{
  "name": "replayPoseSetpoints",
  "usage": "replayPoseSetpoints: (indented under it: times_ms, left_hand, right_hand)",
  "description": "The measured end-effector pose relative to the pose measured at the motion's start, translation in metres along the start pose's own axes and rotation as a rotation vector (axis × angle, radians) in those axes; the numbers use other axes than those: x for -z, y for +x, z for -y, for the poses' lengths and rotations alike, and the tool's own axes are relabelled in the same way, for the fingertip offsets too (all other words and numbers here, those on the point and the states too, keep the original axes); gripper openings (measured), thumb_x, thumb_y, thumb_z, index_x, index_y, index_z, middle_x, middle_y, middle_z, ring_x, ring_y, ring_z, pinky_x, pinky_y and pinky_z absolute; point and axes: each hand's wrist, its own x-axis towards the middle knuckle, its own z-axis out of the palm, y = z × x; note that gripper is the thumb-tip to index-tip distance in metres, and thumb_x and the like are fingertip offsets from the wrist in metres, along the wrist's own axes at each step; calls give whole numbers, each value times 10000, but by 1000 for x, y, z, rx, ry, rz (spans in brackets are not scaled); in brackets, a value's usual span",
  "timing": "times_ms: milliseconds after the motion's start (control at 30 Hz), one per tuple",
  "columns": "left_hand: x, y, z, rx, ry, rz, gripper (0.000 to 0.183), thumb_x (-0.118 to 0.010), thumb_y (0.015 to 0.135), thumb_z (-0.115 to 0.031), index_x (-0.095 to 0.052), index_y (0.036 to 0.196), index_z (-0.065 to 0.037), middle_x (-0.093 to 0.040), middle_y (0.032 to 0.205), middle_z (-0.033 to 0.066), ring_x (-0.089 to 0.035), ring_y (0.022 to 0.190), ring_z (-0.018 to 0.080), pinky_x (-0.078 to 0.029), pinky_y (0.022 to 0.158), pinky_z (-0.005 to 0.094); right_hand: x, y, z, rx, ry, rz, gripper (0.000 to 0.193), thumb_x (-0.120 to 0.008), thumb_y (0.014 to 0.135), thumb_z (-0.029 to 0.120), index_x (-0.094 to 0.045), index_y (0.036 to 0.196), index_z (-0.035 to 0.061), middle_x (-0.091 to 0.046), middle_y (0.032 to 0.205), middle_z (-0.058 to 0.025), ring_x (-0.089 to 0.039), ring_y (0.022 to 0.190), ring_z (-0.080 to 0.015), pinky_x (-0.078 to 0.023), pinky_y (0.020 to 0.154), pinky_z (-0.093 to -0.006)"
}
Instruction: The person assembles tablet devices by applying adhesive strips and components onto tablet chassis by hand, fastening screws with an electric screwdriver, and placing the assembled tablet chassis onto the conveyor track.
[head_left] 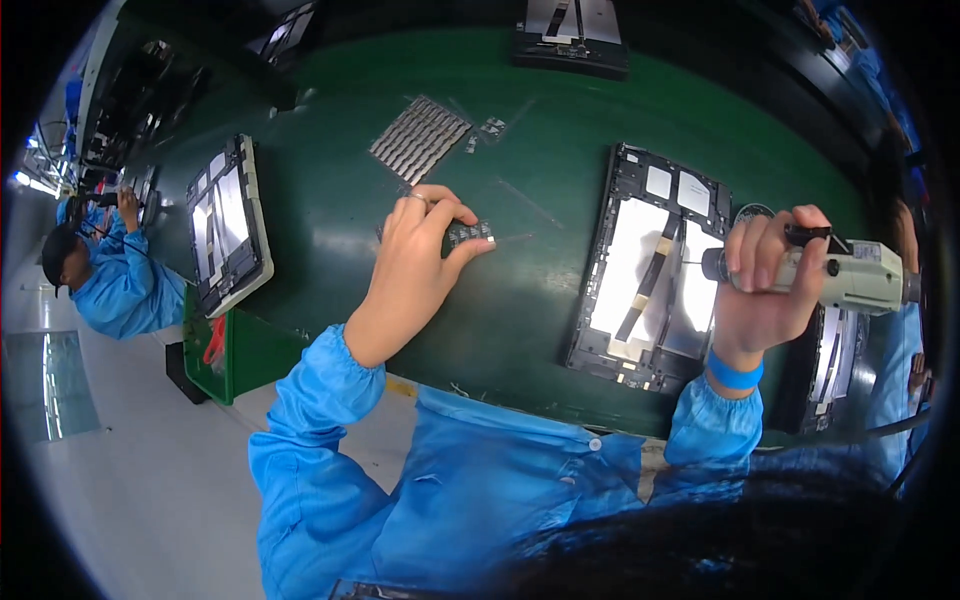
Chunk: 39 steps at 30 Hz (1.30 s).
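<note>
My left hand bends over the green tabletop, its thumb and index finger curled around a small sheet of dark and silver parts. At the thumb tip shows a tiny white piece. The palm hides the rest of this sheet. My right hand is wrapped around a pale electric screwdriver, held level with its dark nose pointing left. Below that tool lies an open flat device, a black frame with silver panels and a dark ribbon cable across it.
A larger sheet of silver parts lies beyond my left hand, near a few loose bits. More open devices stand at the left, far edge and right. A green bin is at left, near a co-worker.
</note>
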Motion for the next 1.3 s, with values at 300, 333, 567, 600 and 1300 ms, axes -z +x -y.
replayPoseSetpoints:
  times_ms: [300, 333, 567, 600, 1300]
  left_hand:
    - [-9, 19, -1, 70, -364, 312, 209, -789, 813, -139, -662, 955, -52, -618, 977, 76, -580, 969, 268, -413, 856, 382]
    - [-6, 20, -9, -25, -195, 192, 179, -775, 820, -139, -659, 932, -60, -607, 1004, 59, -569, 993, 251, -389, 872, 401]
    - [-12, 19, -22, -242, 180, 74, 119, -742, 832, -174, -651, 896, -133, -577, 1077, -11, -544, 1024, 202, -307, 905, 467]
    - [-11, 21, -23, -270, 202, 62, 120, -742, 831, -176, -648, 896, -136, -575, 1088, -16, -546, 1022, 198, -306, 899, 466]
    - [-28, 21, -76, -1, -726, 450, 151, -765, 819, -17, -755, 968, 2, -712, 900, 125, -679, 786, 210, -538, 715, 301]
  right_hand:
    - [10, -2, -1, -50, -11, -47, 313, -448, 1054, 288, -588, 1177, 37, -358, 599, 43, -328, 520, -54, -319, 548, -239]
    - [12, -1, -2, -46, -15, -46, 317, -446, 1054, 290, -589, 1179, 36, -357, 600, 43, -325, 519, -54, -317, 548, -239]
    - [15, -2, -5, -34, -59, -22, 337, -448, 1049, 281, -574, 1188, 1, -376, 586, 28, -360, 507, -84, -361, 529, -278]
    - [14, -1, -4, -34, -81, -32, 336, -459, 1042, 281, -581, 1174, -3, -381, 584, 26, -369, 505, -85, -365, 527, -279]
    - [16, -3, -7, -41, -57, 35, 399, -415, 1064, 359, -587, 1195, 24, -369, 594, 33, -329, 512, -72, -323, 532, -262]
